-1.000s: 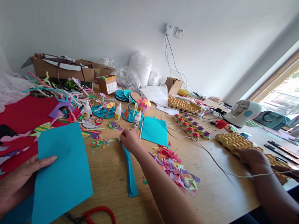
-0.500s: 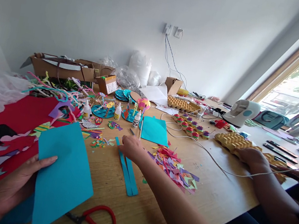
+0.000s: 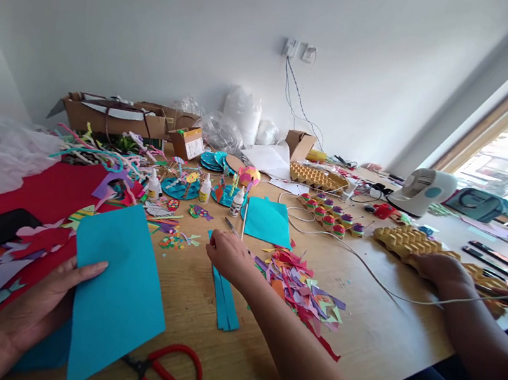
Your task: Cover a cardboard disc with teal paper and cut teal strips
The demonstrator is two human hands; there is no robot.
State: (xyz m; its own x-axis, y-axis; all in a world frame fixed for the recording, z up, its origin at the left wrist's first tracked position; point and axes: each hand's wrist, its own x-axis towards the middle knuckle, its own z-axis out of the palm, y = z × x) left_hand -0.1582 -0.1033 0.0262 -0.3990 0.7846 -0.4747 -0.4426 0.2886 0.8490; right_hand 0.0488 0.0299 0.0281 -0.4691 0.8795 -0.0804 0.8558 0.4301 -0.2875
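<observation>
My left hand (image 3: pixel 49 296) grips a blue paper sheet (image 3: pixel 118 297) by its left edge, thumb on the front and the other fingers hidden behind. My right hand (image 3: pixel 229 255) is over the far end of some narrow blue paper strips (image 3: pixel 223 301), its fingers curled down on them and the fingertips partly hidden. The strips lie side by side on the wooden table. Red-handled scissors (image 3: pixel 171 373) rest near the front edge, below the sheet. Beyond my right hand lies another blue sheet (image 3: pixel 268 221), with a pen (image 3: pixel 230 225) beside it.
Colourful paper scraps (image 3: pixel 303 288) are heaped right of my forearm. White glue bottles (image 3: pixel 204 190) stand among decorated blue discs. At the right, another person's hand (image 3: pixel 436 270) touches an egg carton (image 3: pixel 400 242). A white cable (image 3: pixel 358 261) crosses the table. Red material (image 3: pixel 27 186) covers the left side.
The blue strips, spread at the far end before, now lie closer together under my right hand. The view has shifted slightly left. My left hand still holds the sheet.
</observation>
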